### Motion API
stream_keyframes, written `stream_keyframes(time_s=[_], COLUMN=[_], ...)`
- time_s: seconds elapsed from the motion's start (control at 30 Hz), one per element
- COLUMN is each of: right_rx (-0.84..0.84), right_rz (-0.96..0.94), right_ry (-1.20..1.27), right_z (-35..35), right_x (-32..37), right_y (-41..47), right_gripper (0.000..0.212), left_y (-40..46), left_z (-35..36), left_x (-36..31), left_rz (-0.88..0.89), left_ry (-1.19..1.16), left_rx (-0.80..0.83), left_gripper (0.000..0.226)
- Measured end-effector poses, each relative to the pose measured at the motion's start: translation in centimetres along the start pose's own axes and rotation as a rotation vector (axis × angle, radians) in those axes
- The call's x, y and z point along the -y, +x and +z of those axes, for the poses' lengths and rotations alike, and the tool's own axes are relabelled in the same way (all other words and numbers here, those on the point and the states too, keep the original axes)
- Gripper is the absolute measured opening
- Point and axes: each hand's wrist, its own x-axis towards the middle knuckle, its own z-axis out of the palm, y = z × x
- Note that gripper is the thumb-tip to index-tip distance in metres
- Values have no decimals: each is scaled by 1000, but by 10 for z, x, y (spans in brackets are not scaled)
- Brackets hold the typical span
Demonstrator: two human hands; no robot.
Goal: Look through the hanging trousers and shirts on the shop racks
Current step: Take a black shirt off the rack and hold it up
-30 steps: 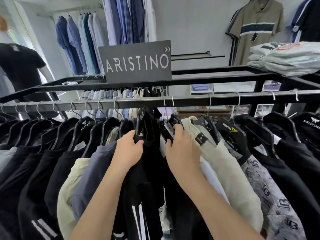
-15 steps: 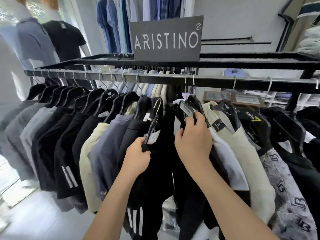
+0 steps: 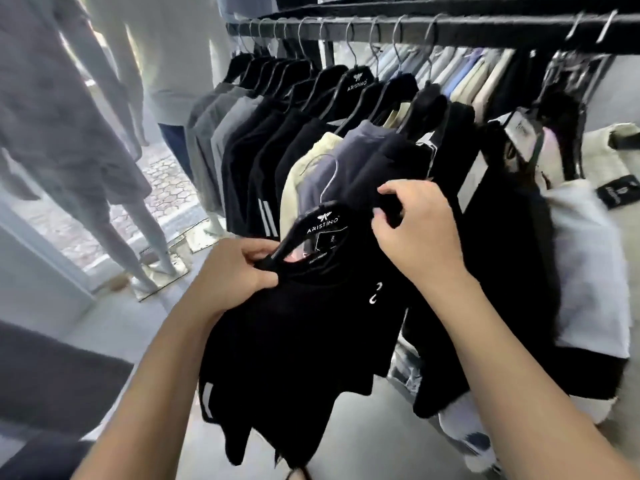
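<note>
A black T-shirt [image 3: 304,344] on a black Aristino hanger [image 3: 320,216] is off the rail and held in front of me. My left hand [image 3: 235,271] grips its left shoulder and the hanger's end. The shirt's right shoulder is pinched by my right hand [image 3: 415,233]. The hanger's metal hook points up, free of the rail. Behind it, the black rail [image 3: 415,29] carries a row of hanging shirts [image 3: 277,133] in grey, black, cream and slate blue. Folded-over trousers [image 3: 460,74] in pale colours hang on a rail further back.
White and cream shirts [image 3: 581,244] hang on the right of the rack. Mannequins [image 3: 114,188] stand at the left by a glass shopfront, on mirrored bases. A dark bench or counter [image 3: 52,375] lies at the lower left. The floor is grey.
The black T-shirt came off the rail and now hangs between both hands, lower and nearer me. My view swung down and left; the brand sign is out of view.
</note>
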Motion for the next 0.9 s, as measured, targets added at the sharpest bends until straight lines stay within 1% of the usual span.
stream_keyframes(time_s=[0.1, 0.13, 0.2, 0.23, 0.27, 0.33, 0.4, 0.43, 0.53, 0.63, 0.67, 0.73, 0.77, 0.83, 0.9], right_rx=[330, 401, 503, 546, 591, 661, 702, 720, 783, 807, 806, 785, 768, 747, 760], right_rz=[-72, -89, -133, -150, -165, -177, -178, -191, -223, -186, -164, -133, -117, -73, -8], right_ry=[150, 187, 253, 276, 290, 315, 327, 331, 338, 366, 375, 373, 363, 348, 334], right_z=[17, 21, 28, 33, 40, 55, 68, 72, 76, 85, 89, 98, 103, 114, 124], right_x=[28, 36, 52, 58, 63, 70, 75, 78, 92, 107, 111, 120, 124, 132, 139], right_y=[-4, -4, -4, -3, -3, -4, -5, -5, -4, -4, -4, -3, -3, -4, -3], right_gripper=[53, 52, 40, 37, 36, 47, 55, 54, 39, 26, 24, 25, 27, 33, 41], left_y=[-22, -29, -40, -43, -46, -50, -54, -55, -58, -58, -58, -58, -58, -58, -56], left_z=[-35, -45, -63, -70, -75, -84, -92, -95, -99, -99, -100, -99, -98, -92, -85], left_x=[10, 13, 21, 25, 30, 40, 52, 58, 75, 91, 98, 109, 112, 115, 114], left_rz=[-5, -13, -22, -30, -39, -79, -135, -157, -198, -213, -224, -250, -262, -282, -304], left_ry=[39, 42, 75, 107, 134, 179, 225, 239, 280, 263, 241, 221, 213, 165, 69], left_rx=[32, 46, 42, 23, 5, -25, -73, -99, -206, -431, -519, -668, -719, -759, -733], left_gripper=[61, 61, 59, 62, 65, 64, 57, 54, 47, 39, 40, 42, 39, 29, 21])
